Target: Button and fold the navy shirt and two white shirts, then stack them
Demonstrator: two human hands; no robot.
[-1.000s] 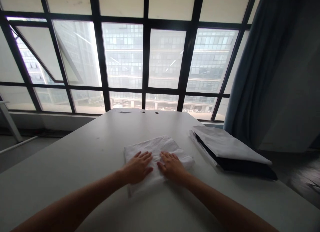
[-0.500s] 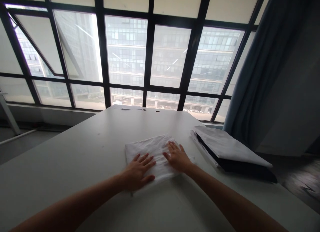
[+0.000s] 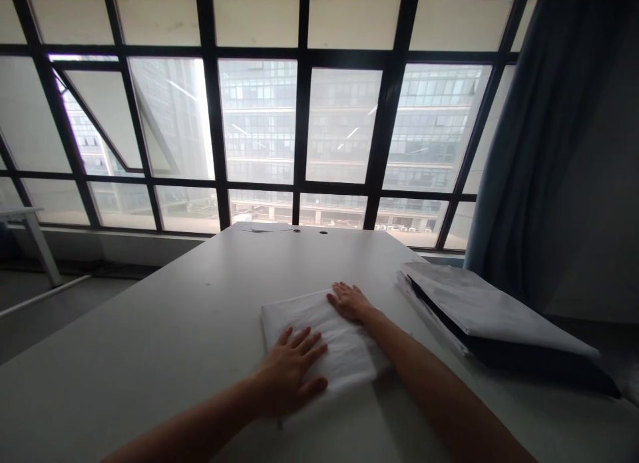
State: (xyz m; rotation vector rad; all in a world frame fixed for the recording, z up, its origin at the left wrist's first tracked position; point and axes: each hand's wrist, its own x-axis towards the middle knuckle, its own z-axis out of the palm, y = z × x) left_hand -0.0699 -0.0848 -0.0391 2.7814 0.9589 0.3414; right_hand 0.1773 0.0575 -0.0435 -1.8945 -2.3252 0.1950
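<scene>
A folded white cloth (image 3: 344,350) lies flat on the white table (image 3: 200,330) in front of me. My left hand (image 3: 289,373) rests palm down on its near left part, fingers spread. On the far edge of the cloth lies my right hand (image 3: 349,300), also palm down, with the fingers stretched out and fairly close together. Neither hand grips anything. My right forearm covers part of the cloth's right side.
To the right sits a stack of folded white and dark cloth (image 3: 499,310). White paper-like sheets (image 3: 264,227) lie at the table's far end, near two dark round holes. Beyond are large windows and a blue curtain (image 3: 519,183). Another table (image 3: 40,243) stands at left.
My right hand has slid forward over the cloth to its far edge. The left hand stays flat on the near left part. The camera view has tilted and shifted slightly.
</scene>
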